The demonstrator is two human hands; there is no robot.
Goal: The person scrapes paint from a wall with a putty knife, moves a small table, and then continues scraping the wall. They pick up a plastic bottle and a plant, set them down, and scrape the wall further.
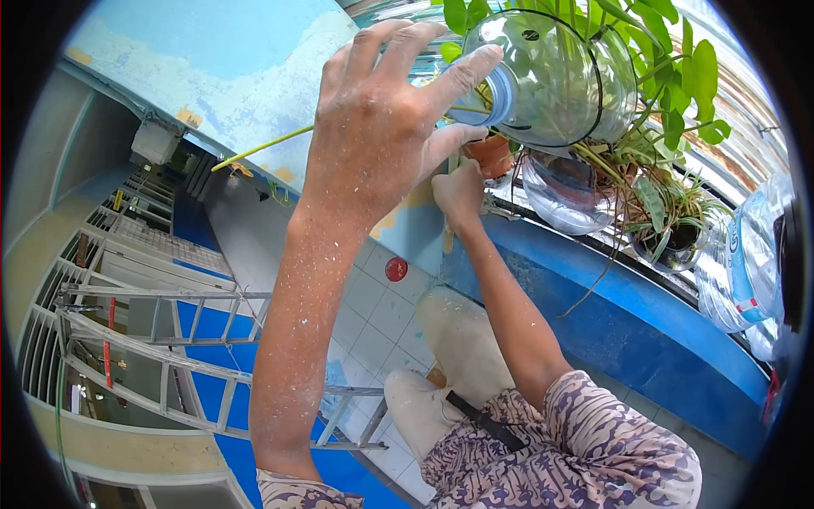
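My left hand (373, 106) is raised at the upper middle, speckled with pale flecks. Its thumb and index finger lie on either side of the blue neck of a clear bottle (555, 81), which is tipped sideways with its mouth toward me; the other fingers are spread. A thin yellow-green stem (263, 148) runs behind this hand and lines up with the bottle's mouth. Lower down, my right hand (460, 195) is closed at the wall corner, beside a terracotta pot (490, 157). What its fingers hold, if anything, is hidden.
Leafy plants (670, 68), a rounded clear container (564, 199) and large plastic bottles (742, 263) line the window ledge. Below it runs a blue wall (610, 305). A metal ladder (161, 365) stands at left. A red round object (396, 269) lies on the tiled floor.
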